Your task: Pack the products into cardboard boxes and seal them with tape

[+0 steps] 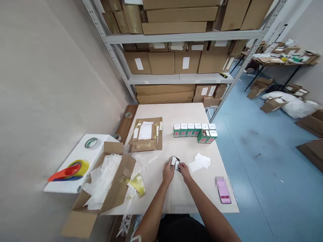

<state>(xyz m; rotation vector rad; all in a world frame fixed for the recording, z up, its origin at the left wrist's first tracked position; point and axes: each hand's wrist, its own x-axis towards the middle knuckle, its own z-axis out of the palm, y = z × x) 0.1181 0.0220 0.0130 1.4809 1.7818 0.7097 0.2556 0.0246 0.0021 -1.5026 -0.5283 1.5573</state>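
Note:
Near the middle of the table, my left hand (pixel 168 172) and my right hand (pixel 184 170) hold a small white box (pixel 175 162) between them. Its top flaps look raised, and dark gaps show at its far edge. The fingers of my left hand wrap its left side, while those of my right hand pinch its right side. What is inside cannot be made out. Several green and white small boxes (pixel 190 130) stand in a row beyond my hands; one at the front right looks opened. White paper slips (pixel 200 162) lie just right of my right hand.
Flattened cardboard (pixel 157 143) lies at the table's far left. An open carton (pixel 128 168) of white paper stands at left, beside a tape dispenser (pixel 66 171). Crumpled yellow tape (pixel 138 184) lies near it. A purple phone (pixel 223 190) rests at right. Shelving (pixel 161 79) with cartons stands behind.

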